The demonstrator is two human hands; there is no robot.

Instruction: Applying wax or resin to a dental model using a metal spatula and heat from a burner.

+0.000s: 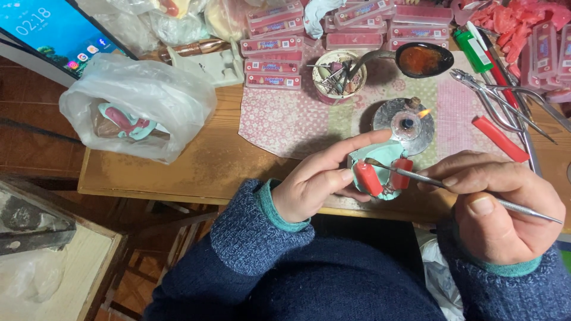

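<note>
Pinching a slim metal wax tool [464, 190] between thumb and fingers, the right hand [499, 208] closes narrowly on its shaft, and the tool's tip rests on the pale teal dental cast [380, 156]. The left hand [321, 181] wraps around that cast from the left, its index finger stretched along the far edge and its thumb pressing the near side. Two red wax blocks [369, 178] stand on the cast, one on each side of the tool's tip. The cast sits over the near edge of the wooden table [178, 172], right of centre.

Just beyond it a small spirit burner [405, 123] shows a lit flame. Farther off stand a cup of instruments [339, 74] and a spoon with red wax [423, 59]. To the right lie a red wax stick [499, 138] and metal pliers [493, 95]. On the left sits a white plastic bag [143, 101], and a phone [56, 30] lies at the far left corner.
</note>
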